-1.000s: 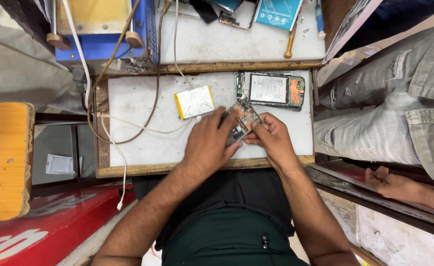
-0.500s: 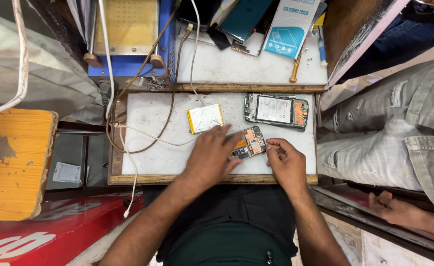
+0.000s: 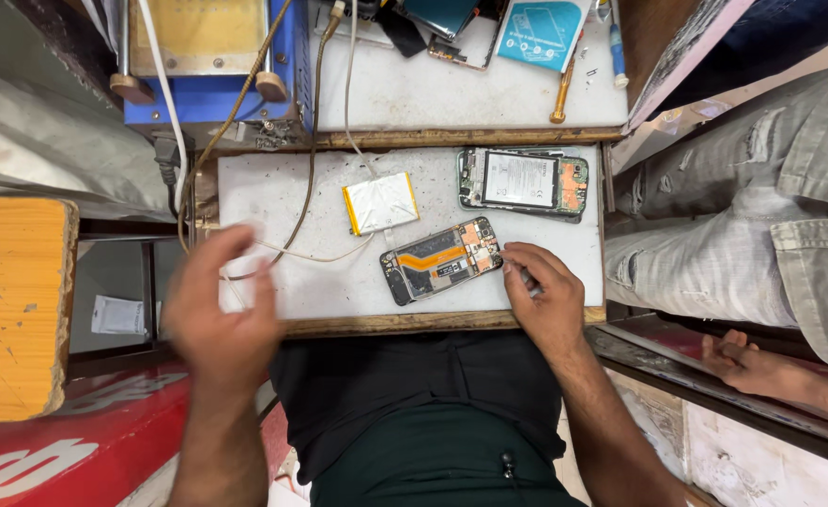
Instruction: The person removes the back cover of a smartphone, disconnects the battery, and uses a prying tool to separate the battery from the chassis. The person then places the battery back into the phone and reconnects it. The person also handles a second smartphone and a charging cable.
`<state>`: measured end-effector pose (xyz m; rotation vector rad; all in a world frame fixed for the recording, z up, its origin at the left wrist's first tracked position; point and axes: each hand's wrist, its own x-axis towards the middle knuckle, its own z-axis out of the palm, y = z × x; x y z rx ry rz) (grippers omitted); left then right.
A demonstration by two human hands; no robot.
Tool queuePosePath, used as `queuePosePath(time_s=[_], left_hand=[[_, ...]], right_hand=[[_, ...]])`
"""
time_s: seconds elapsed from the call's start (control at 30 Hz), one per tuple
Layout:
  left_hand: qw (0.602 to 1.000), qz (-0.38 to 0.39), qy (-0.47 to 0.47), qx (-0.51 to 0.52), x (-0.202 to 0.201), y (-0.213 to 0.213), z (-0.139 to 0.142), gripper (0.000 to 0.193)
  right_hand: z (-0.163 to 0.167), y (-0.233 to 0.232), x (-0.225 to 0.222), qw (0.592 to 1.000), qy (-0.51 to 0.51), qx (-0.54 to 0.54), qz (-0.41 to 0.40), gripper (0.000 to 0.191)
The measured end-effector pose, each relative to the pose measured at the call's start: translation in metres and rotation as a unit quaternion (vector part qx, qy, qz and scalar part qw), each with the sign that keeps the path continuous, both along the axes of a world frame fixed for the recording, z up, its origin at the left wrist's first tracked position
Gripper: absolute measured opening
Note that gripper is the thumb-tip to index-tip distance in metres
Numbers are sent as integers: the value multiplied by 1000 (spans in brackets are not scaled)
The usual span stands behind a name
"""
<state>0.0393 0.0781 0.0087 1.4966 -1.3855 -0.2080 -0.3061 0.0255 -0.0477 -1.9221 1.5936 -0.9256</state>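
Right fingers (image 3: 525, 266) beside opened phone (image 3: 441, 261)

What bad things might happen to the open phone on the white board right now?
The opened phone lies bare with only the right hand touching its end, and the left hand is away from it, so it might slide if pushed. Its exposed orange ribbon could get scratched by the thin tool in the right hand's fingers. The loose battery pack and thin wires nearby could perhaps snag on a hand.
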Motion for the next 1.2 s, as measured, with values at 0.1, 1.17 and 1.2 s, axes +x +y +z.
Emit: queuePosePath(time_s=[0.1,1.17,1.2], left_hand=[[986,-100,-133,30,-29,-41,-20,44],[981,-185,26,51,-65,-43,-97,29],[976,-207,43,49,-64,-42,-98,32]], right_hand=[[-2,-1,3,996,65,-49,37,20],[-12,-2,4,988,138,-28,63,18],[-13,-2,3,989,135,-19,64,18]])
